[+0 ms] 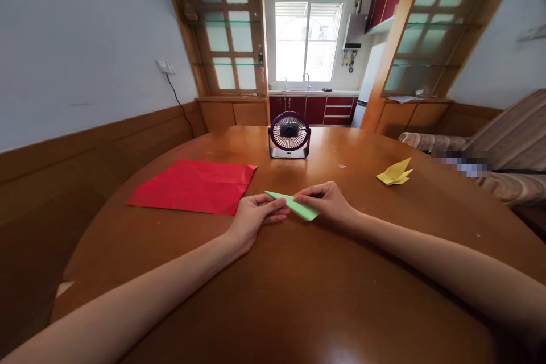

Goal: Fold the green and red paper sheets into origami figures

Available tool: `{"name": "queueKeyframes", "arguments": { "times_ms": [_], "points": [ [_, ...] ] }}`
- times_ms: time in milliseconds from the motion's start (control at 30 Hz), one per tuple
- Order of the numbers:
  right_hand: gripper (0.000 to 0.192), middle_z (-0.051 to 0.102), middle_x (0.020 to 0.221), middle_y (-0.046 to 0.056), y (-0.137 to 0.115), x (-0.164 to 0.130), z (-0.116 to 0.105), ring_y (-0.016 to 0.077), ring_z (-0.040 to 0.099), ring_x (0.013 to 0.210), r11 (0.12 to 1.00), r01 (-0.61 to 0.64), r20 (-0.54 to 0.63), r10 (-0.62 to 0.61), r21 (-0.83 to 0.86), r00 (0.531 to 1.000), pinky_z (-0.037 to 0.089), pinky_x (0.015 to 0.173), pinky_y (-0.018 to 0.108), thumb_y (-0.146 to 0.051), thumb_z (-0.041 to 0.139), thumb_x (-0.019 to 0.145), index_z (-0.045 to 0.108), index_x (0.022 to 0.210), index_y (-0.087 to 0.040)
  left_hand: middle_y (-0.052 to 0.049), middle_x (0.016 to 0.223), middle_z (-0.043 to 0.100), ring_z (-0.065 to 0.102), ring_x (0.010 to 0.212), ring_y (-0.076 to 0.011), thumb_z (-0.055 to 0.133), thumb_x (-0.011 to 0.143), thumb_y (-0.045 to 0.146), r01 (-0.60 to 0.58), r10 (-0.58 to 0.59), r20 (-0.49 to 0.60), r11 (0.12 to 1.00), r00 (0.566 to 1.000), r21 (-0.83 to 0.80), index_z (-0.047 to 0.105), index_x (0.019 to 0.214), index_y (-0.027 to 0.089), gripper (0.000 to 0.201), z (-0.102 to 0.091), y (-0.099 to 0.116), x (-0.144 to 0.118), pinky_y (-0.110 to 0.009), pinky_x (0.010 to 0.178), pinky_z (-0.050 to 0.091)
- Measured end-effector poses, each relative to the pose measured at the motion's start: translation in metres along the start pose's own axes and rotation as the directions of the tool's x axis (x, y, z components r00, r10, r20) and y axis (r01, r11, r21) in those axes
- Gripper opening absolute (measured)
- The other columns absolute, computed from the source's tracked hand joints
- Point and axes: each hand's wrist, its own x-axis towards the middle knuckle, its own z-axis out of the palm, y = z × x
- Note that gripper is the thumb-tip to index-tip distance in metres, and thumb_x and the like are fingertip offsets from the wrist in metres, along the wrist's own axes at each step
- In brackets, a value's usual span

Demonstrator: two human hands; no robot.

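Note:
Between my two hands is a folded piece of light green paper (303,210), narrow and pointed toward the upper left. My left hand (256,213) pinches its left part, thumb on top and fingers beneath. The thumb and forefinger of my right hand (327,200) grip its upper edge on the right. A creased sheet of red paper (191,185) lies flat just beyond my left hand. Farther off to the right rests a folded yellow paper figure (396,173) with several pointed flaps.
A small purple desk fan (289,133) stands on the far side of the round wooden table (273,296). Right of the table is a striped sofa (512,136). Behind are wooden cabinets with glass shelves and a kitchen window (307,40). A black cord (181,103) hangs from a wall socket.

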Motion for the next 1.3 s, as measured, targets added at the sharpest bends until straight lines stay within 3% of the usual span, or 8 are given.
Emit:
{"name": "queueKeyframes", "arguments": {
  "times_ms": [233, 467, 867, 1100, 1300],
  "points": [
    [0.027, 0.076, 0.080, 0.006, 0.006, -0.003, 0.000, 0.0126, 0.061, 0.062, 1.000, -0.003, -0.026, 0.003, 0.002, 1.000, 0.047, 0.056, 0.024, -0.042, 0.075, 0.071, 0.079, 0.082, -0.017, -0.010, 0.072, 0.073, 0.072, 0.068, -0.0164, 0.077, 0.073, 0.010, 0.050, -0.050, -0.008, 0.999, 0.999, 0.012, 0.068, 0.070, 0.007, 0.011, 0.000, 0.001, 0.005, -0.020, 0.064, 0.060],
    [0.027, 0.076, 0.080, 0.006, 0.008, -0.006, -0.001, 0.0136, 0.063, 0.063, 1.000, 0.006, -0.028, -0.006, 0.012, 1.000, 0.048, 0.056, 0.025, -0.042, 0.076, 0.071, 0.079, 0.083, -0.018, -0.015, 0.079, 0.074, 0.072, 0.068, -0.0172, 0.068, 0.086, 0.033, 0.033, -0.034, 0.029, 0.998, 0.999, 0.052, 0.070, 0.079, 0.005, 0.028, 0.001, 0.000, 0.005, -0.025, 0.066, 0.060],
    [0.027, 0.076, 0.081, 0.006, 0.006, -0.009, -0.001, 0.0146, 0.064, 0.064, 0.998, 0.057, -0.036, -0.058, -0.026, 0.998, 0.049, 0.057, 0.026, -0.043, 0.074, 0.073, 0.079, 0.084, -0.019, -0.012, 0.077, 0.074, 0.071, 0.066, -0.0158, 0.077, 0.076, 0.040, -0.029, 0.026, 0.055, 0.998, 0.998, 0.063, 0.070, 0.078, 0.007, 0.034, 0.000, -0.006, 0.010, -0.023, 0.064, 0.060],
    [0.026, 0.076, 0.081, 0.005, 0.005, -0.010, 0.001, 0.0149, 0.065, 0.065, 0.997, 0.069, -0.018, -0.069, -0.023, 0.997, 0.051, 0.059, 0.027, -0.043, 0.074, 0.073, 0.079, 0.083, -0.020, -0.009, 0.069, 0.072, 0.069, 0.060, -0.0143, 0.081, 0.071, 0.039, -0.065, 0.064, 0.008, 0.991, 0.998, 0.114, 0.068, 0.072, 0.008, 0.033, 0.001, -0.007, 0.008, -0.021, 0.060, 0.059],
    [0.025, 0.075, 0.078, 0.004, 0.003, -0.011, 0.001, 0.0140, 0.063, 0.064, 0.995, 0.087, -0.044, -0.090, -0.055, 0.995, 0.049, 0.059, 0.027, -0.043, 0.075, 0.073, 0.079, 0.081, -0.020, -0.010, 0.076, 0.074, 0.072, 0.069, -0.0166, 0.079, 0.073, 0.040, -0.026, 0.019, 0.049, 0.989, 0.999, 0.149, 0.070, 0.079, 0.009, 0.033, 0.001, -0.006, 0.008, -0.023, 0.066, 0.060]
  ]
}}
